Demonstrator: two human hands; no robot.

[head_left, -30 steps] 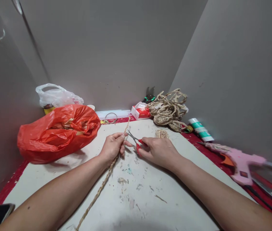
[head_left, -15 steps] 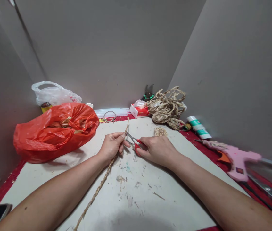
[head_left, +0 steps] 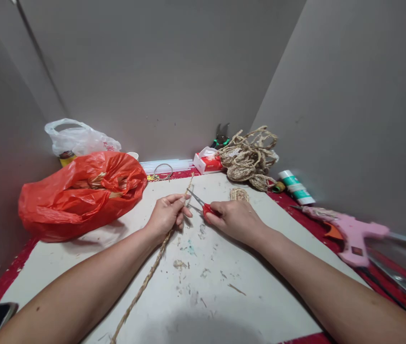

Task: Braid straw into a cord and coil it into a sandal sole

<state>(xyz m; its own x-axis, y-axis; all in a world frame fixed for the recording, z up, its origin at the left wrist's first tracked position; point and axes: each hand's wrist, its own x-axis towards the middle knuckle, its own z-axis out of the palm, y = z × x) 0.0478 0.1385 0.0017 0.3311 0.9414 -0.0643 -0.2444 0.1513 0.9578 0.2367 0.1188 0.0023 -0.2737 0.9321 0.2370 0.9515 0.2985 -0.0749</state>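
My left hand pinches a braided straw cord near its upper end. The cord's tip pokes up beyond my fingers, and its long part runs down under the hand to the bottom edge of the view. In my right hand is a small pair of scissors with red handles. Its blades look closed, their points at the cord just above my left fingertips. Behind my right hand lies a small coiled piece of braid.
A red plastic bag holding straw sits left. At the back are clear sticks, a tissue pack and a heap of braided cord. A pink glue gun and large shears lie right; scraps dot the white board.
The scissors' blades have closed and the red handles have come together at the cord. My left hand keeps its pinch in nearly the same spot.
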